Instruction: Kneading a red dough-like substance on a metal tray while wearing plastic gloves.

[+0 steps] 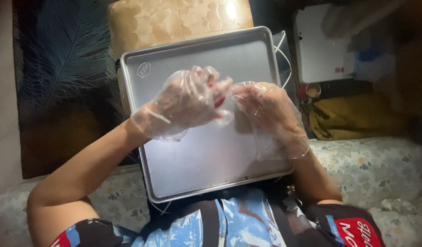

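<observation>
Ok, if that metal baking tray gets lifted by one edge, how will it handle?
The tray looks rigid, thin sheet metal, so probably stiff and light. Its smooth surface may slip against the plastic-gloved left hand and right hand. It could tilt.

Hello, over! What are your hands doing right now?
Left hand and right hand, both in clear gloves, meet above metal tray. Something small and red between fingertips. Nothing blocking.

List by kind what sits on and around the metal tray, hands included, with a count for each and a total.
Gloved hands: 2, the left hand and the right hand, meeting above the tray
Metal tray: 1
Small red thing between the hands, too hidden to identify: 1
White box behind the tray: 1
Yellow cloth to the right: 1
Total: 6
</observation>
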